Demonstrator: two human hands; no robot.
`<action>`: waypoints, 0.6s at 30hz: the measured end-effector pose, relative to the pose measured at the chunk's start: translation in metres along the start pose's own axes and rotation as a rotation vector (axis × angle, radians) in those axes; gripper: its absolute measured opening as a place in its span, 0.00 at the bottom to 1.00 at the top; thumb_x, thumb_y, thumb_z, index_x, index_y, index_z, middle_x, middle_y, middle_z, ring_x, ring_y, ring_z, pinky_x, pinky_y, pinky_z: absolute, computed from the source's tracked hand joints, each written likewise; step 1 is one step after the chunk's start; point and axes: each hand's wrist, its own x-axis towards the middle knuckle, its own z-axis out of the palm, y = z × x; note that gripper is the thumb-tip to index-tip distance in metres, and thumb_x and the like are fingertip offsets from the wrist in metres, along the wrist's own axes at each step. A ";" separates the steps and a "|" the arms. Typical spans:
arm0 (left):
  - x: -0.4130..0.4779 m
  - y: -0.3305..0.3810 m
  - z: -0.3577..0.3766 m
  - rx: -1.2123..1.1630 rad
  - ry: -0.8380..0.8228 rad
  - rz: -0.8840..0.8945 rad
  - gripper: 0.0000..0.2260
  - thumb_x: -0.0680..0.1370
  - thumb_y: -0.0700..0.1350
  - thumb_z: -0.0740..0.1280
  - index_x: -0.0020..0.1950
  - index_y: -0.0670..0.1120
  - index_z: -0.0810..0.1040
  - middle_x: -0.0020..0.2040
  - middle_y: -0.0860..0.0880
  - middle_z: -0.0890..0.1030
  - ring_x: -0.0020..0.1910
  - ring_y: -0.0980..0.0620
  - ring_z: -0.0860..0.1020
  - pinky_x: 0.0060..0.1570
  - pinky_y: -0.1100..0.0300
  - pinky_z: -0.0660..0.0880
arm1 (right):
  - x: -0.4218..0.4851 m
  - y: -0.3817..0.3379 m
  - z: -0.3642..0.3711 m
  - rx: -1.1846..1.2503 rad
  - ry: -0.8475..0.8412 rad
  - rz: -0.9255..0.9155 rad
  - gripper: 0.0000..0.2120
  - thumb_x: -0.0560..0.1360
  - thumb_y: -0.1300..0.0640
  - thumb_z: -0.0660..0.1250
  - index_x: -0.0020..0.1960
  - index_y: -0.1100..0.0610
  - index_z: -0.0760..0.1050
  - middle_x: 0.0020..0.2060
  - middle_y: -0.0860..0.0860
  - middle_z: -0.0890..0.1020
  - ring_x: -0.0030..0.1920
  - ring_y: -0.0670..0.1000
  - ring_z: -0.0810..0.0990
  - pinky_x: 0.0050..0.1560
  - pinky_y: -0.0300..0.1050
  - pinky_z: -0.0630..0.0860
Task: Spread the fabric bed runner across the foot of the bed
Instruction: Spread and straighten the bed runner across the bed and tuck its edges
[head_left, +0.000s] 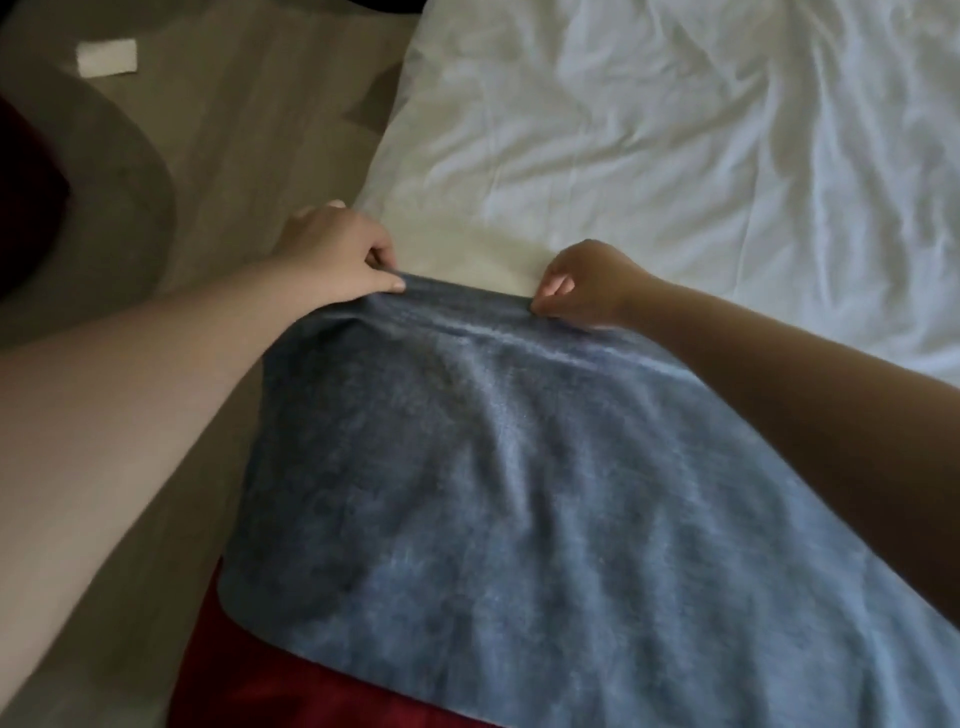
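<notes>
Bed runner (519, 493), blue, on white-sheeted bed (675, 156).
Far edge pinched by left grip (337, 254) and right grip (587, 283).

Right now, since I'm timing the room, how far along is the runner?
Done: the blue runner lies on the white sheet. In hand: the left hand and right hand pinch its far edge. Left: smoothing its creases and drawing it across the bare sheet.
</notes>
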 end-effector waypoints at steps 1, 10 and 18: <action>0.002 -0.002 0.002 -0.018 -0.007 -0.017 0.07 0.68 0.56 0.74 0.38 0.55 0.80 0.33 0.59 0.74 0.44 0.52 0.70 0.46 0.56 0.69 | 0.002 -0.001 0.000 -0.004 -0.003 0.015 0.04 0.73 0.52 0.70 0.44 0.52 0.82 0.43 0.47 0.82 0.46 0.47 0.78 0.53 0.43 0.73; -0.002 -0.047 -0.010 -0.130 -0.206 -0.117 0.06 0.70 0.49 0.74 0.40 0.53 0.78 0.41 0.50 0.81 0.40 0.51 0.75 0.43 0.59 0.69 | 0.010 -0.024 0.016 0.021 0.086 -0.002 0.05 0.73 0.50 0.70 0.40 0.47 0.75 0.36 0.40 0.76 0.40 0.45 0.77 0.37 0.41 0.71; -0.021 -0.028 0.006 -0.082 0.097 -0.172 0.08 0.74 0.50 0.70 0.51 0.50 0.79 0.48 0.49 0.82 0.51 0.46 0.76 0.48 0.50 0.74 | 0.018 -0.036 0.026 -0.041 0.129 0.156 0.04 0.73 0.52 0.69 0.40 0.47 0.75 0.41 0.45 0.80 0.44 0.50 0.79 0.42 0.43 0.75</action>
